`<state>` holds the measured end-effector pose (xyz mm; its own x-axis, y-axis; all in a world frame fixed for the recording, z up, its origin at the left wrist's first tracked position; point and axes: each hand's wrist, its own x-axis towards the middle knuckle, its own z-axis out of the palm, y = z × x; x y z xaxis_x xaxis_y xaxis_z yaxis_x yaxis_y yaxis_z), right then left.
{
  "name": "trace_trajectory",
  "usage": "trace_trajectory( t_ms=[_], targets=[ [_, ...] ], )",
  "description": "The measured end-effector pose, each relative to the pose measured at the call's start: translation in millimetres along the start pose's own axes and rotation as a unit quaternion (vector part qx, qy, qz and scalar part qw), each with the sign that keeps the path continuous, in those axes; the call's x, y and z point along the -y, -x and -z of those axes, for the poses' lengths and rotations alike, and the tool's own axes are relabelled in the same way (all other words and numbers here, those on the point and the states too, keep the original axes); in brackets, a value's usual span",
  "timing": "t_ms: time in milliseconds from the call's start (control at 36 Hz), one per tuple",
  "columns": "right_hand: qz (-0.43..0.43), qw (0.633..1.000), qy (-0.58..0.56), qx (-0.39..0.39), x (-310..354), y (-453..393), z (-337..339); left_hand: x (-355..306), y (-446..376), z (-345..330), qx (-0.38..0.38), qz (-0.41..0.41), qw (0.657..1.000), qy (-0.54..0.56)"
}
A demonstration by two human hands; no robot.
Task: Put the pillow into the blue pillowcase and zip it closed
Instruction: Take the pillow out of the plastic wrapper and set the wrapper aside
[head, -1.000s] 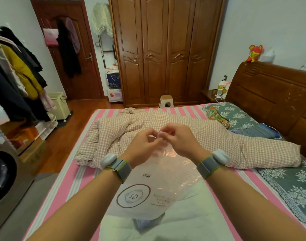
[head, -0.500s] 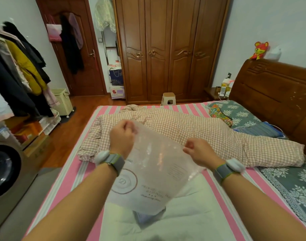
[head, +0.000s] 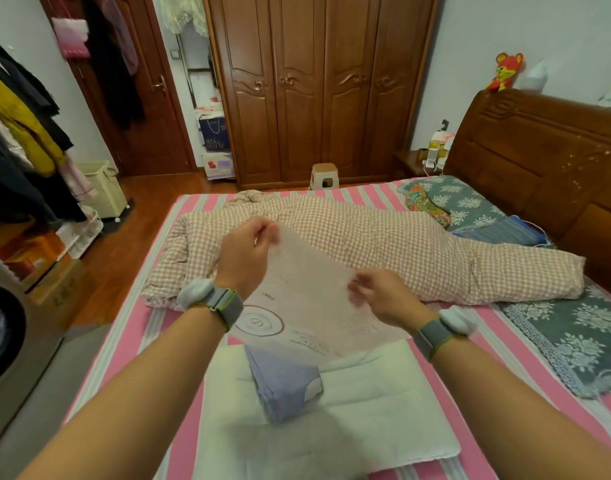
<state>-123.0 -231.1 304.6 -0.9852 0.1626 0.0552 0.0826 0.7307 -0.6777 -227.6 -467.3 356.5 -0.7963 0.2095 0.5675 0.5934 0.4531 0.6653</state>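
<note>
now both hands — left hand (head: 248,252), right hand (head: 383,299) — pinch the plastic bag (head: 307,306); folded pillowcase (head: 285,384) lies across pillow (head: 366,410).

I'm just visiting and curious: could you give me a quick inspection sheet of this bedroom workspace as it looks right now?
Surface: bed with pink striped sheet.
Job's things: white pillow lies flat; folded blue pillowcase rests on it.
Clutter: checked quilt; clear plastic bag held up.
Hands: left hand and right hand both pinch the bag.
Cables: too small to tell.
Surroundings: wooden wardrobe, small stool, hanging clothes.
</note>
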Motion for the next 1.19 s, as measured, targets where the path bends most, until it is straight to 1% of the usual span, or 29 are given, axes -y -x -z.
trace_trajectory(
  t_ms=[56,83,111,167,222,250,333,389,417,444,472,500,528,556,583,639,667,694,750,778,806,861,889,917,972,1028,1083,1139,1194],
  targets=[
    [-0.023,0.996,-0.068,-0.043,-1,8,10,10,-2,-5,-0.05,-0.002,0.999,-0.003],
    [-0.031,0.991,-0.11,-0.063,2,9,17,18,-1,-4,-0.092,0.028,0.995,-0.002],
    [-0.039,0.983,-0.159,-0.082,6,11,23,27,3,-5,-0.123,0.072,0.99,0.001],
    [-0.056,0.961,-0.252,-0.098,3,18,42,45,21,-19,-0.139,0.218,0.966,0.019],
    [-0.068,0.945,-0.304,-0.1,-4,30,64,60,47,-38,-0.069,0.341,0.936,0.049],
    [-0.078,0.936,-0.328,-0.099,-13,40,81,57,59,-52,-0.024,0.381,0.92,0.085],
    [-0.103,0.91,-0.394,-0.081,-43,66,126,42,84,-87,0.036,0.425,0.871,0.243],
    [-0.125,0.877,-0.45,-0.117,-73,95,164,23,99,-123,0.101,0.445,0.837,0.303],
    [-0.138,0.865,-0.467,-0.124,-79,97,168,22,108,-124,0.144,0.468,0.806,0.332],
    [-0.161,0.858,-0.463,-0.152,-97,115,188,9,116,-147,0.207,0.476,0.761,0.389],
    [-0.183,0.856,-0.455,-0.166,-116,133,203,-6,124,-162,0.275,0.484,0.713,0.427],
    [-0.22,0.863,-0.424,-0.165,-130,134,202,-7,127,-161,0.305,0.494,0.675,0.455],
    [-0.258,0.867,-0.39,-0.174,-152,161,220,-29,133,-183,0.335,0.489,0.655,0.469],
    [-0.286,0.87,-0.36,-0.179,-177,189,236,-52,138,-204,0.347,0.488,0.654,0.462],
    [-0.314,0.87,-0.342,-0.166,-195,194,233,-55,135,-205,0.337,0.484,0.669,0.451],
    [-0.414,0.848,-0.289,-0.161,-250,252,251,-103,141,-246,0.357,0.459,0.702,0.411],
    [-0.454,0.849,-0.241,-0.124,-264,255,244,-108,132,-245,0.365,0.438,0.726,0.384],
    [-0.505,0.843,-0.159,-0.095,-297,288,253,-142,136,-267,0.391,0.415,0.74,0.356],
    [-0.532,0.846,0.025,-0.009,-336,306,250,-177,128,-277,0.444,0.356,0.753,0.33],
    [-0.517,0.853,0.071,0.002,-349,314,255,-203,126,-287,0.481,0.319,0.752,0.319],
    [-0.478,0.875,0.065,-0.024,-347,306,253,-219,118,-282,0.523,0.282,0.745,0.302],
    [-0.385,0.919,0.002,-0.082,-344,314,278,-284,123,-296,0.603,0.194,0.74,0.229],
    [-0.343,0.934,-0.023,-0.095,-325,305,282,-303,118,-292,0.631,0.138,0.741,0.184],
    [-0.302,0.946,-0.064,-0.1,-324,306,292,-330,118,-293,0.657,0.088,0.737,0.132],
    [-0.248,0.958,-0.127,-0.067,-309,304,309,-369,113,-289,0.689,0.012,0.723,0.056],
    [-0.223,0.956,-0.192,0.006,-310,306,317,-396,106,-282,0.7,-0.051,0.712,0.0],
    [-0.203,0.937,-0.277,0.07,-315,310,322,-420,97,-275,0.703,-0.08,0.706,-0.024],
    [-0.178,0.92,-0.338,0.089,-320,311,328,-444,88,-273,0.703,-0.085,0.705,-0.038],
    [-0.157,0.916,-0.359,0.086,-317,308,332,-456,79,-272,0.702,-0.092,0.705,-0.046]
  ],
)
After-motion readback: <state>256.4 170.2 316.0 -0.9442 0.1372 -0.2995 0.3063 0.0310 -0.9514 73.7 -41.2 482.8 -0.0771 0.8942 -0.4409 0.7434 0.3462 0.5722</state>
